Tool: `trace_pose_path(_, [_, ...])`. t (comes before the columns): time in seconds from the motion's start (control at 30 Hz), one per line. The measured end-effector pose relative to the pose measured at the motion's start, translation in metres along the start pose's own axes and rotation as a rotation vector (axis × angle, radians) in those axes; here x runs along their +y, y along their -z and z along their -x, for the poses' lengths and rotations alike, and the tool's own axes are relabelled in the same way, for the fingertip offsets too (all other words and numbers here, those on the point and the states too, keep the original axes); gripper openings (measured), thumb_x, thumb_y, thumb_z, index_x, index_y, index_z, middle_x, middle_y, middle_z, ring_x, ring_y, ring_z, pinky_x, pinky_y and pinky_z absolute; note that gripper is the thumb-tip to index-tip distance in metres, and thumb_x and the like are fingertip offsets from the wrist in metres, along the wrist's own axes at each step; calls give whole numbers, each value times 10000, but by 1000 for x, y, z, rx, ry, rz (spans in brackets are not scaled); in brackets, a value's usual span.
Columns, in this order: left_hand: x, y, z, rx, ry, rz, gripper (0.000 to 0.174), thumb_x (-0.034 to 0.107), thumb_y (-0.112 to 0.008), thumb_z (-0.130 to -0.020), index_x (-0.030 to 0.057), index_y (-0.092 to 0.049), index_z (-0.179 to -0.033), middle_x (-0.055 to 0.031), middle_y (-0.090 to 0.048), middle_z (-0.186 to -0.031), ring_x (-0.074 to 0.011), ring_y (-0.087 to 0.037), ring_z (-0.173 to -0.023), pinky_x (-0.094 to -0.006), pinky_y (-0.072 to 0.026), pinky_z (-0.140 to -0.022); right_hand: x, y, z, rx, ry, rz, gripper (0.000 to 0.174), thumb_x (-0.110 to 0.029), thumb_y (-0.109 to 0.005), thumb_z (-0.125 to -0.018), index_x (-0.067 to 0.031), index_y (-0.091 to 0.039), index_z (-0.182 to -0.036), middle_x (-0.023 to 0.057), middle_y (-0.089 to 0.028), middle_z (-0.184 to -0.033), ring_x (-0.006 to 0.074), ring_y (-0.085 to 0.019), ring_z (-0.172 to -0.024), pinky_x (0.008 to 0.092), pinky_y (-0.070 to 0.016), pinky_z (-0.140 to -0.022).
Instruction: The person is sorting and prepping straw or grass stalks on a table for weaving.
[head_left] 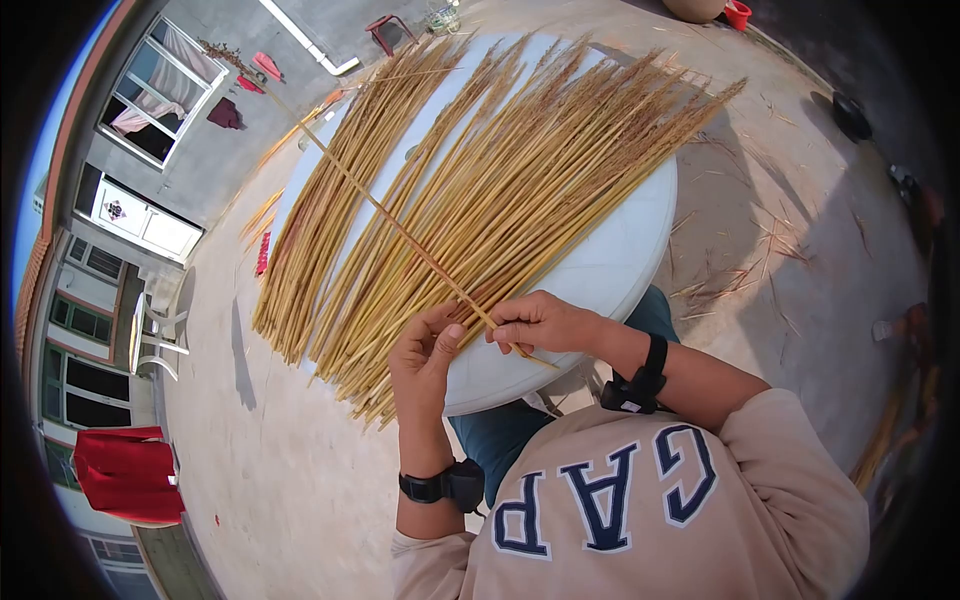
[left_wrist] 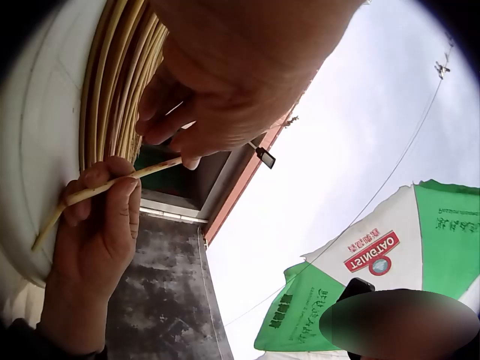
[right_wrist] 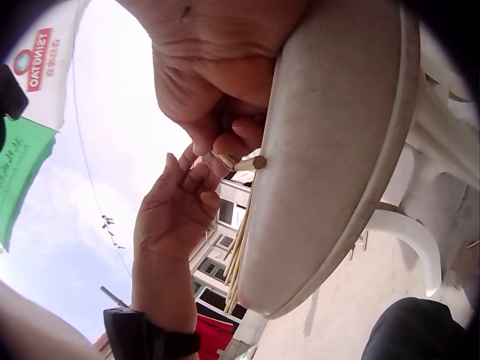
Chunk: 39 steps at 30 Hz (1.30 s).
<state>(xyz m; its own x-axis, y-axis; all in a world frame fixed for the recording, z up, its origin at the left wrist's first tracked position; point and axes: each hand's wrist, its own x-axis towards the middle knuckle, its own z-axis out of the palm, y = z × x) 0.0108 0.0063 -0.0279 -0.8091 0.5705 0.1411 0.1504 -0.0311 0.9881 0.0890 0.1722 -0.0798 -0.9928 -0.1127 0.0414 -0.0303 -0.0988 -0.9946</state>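
Note:
A long thin stalk (head_left: 385, 212) with a feathery tip slants across the white round table (head_left: 630, 260). Its thick lower end is pinched between the thumb and fingers of the right hand (head_left: 545, 322), also seen in the left wrist view (left_wrist: 94, 240). Just above that grip, the left hand (head_left: 425, 355) holds the stalk with its fingertips, thumb apart from the palm. The right wrist view has the stalk's bent, cut end (right_wrist: 259, 162) sticking out below the right hand (right_wrist: 217, 60). Many similar stalks (head_left: 480, 210) lie side by side in bunches on the table.
A white plastic chair (head_left: 160, 338) stands at the left, near a hanging red garment (head_left: 128, 475). Dry scraps (head_left: 765, 245) litter the ground at the right. A red stool (head_left: 390, 35) is beyond the table. A green and white umbrella (left_wrist: 375, 262) is overhead.

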Motion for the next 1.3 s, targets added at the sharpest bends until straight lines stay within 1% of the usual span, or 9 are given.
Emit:
trace_pose_path(0.1, [-6, -7, -13, 14, 62, 26, 193, 123, -656, -801, -17, -606, -924, -53, -622, -768, -93, -563, -686, -202, -427, -596, 2, 1, -1, -31, 26, 20, 174, -156, -502, -899, -5, -582, -927, 11, -558, -716, 56, -476, -563, 196, -406, -531])
trace_pose_path(0.2, [-17, -5, -17, 4, 47, 46, 151, 113, -641, -809, -9, -598, -888, -43, -618, -738, -86, -562, -657, -200, -417, -560, 2, 1, -1, -34, 22, 30, 166, -152, -503, -896, -8, -582, -920, 13, -557, -708, 60, -482, -566, 202, -406, -530])
trace_pose_path(0.37, [-20, -10, -12, 19, 87, 83, 116, 98, -605, -827, -5, -592, -878, -48, -618, -726, -82, -556, -644, -199, -416, -557, 1, 0, 0, -45, 25, 31, 166, -156, -505, -896, -9, -582, -898, 17, -562, -695, 65, -492, -564, 211, -412, -530])
trace_pose_path(0.43, [-21, -10, -11, 33, 98, 113, 106, 92, -593, -831, -6, -591, -870, -51, -618, -728, -82, -555, -641, -198, -416, -556, 1, 0, 0, -15, 60, 59, 138, -144, -545, -854, -17, -584, -817, 16, -561, -641, 81, -509, -540, 227, -418, -515])
trace_pose_path(0.5, [-25, -9, -10, 30, 88, 208, 101, 90, -580, -836, -7, -588, -862, -59, -619, -728, -83, -551, -634, -199, -418, -554, 1, -1, -1, -7, 61, 65, 138, -143, -546, -852, -15, -584, -817, 16, -561, -640, 80, -510, -542, 228, -419, -516])
trace_pose_path(0.73, [-27, -11, -9, 53, 60, 150, 72, 61, -591, -817, -8, -584, -838, -75, -621, -722, -88, -544, -610, -199, -418, -553, 1, -2, -1, -1, 34, 63, 130, -136, -550, -851, -12, -590, -845, 15, -556, -638, 79, -506, -543, 231, -422, -517])
trace_pose_path(1.0, [-31, -8, -9, 41, 80, 258, 46, 42, -587, -811, -1, -573, -817, -76, -615, -695, -94, -543, -593, -208, -415, -545, -1, -1, 0, -14, 12, 63, 141, -155, -556, -854, -19, -594, -854, 16, -560, -633, 76, -521, -558, 230, -424, -517])
trace_pose_path(1.13, [-31, -14, -4, 67, 56, 197, 30, 35, -571, -813, 15, -554, -799, -62, -602, -675, -82, -526, -587, -202, -408, -545, 0, -3, -1, 43, 55, 127, 165, -184, -570, -849, -23, -579, -816, 17, -560, -610, 78, -534, -568, 225, -415, -515])
trace_pose_path(1.3, [-38, -17, 1, 27, 25, 44, 58, 24, -545, -807, 41, -515, -760, -13, -551, -671, -55, -488, -580, -184, -379, -538, -3, -4, 0, 74, 43, 105, 190, -202, -583, -844, -26, -553, -778, 19, -561, -596, 81, -535, -564, 226, -406, -507])
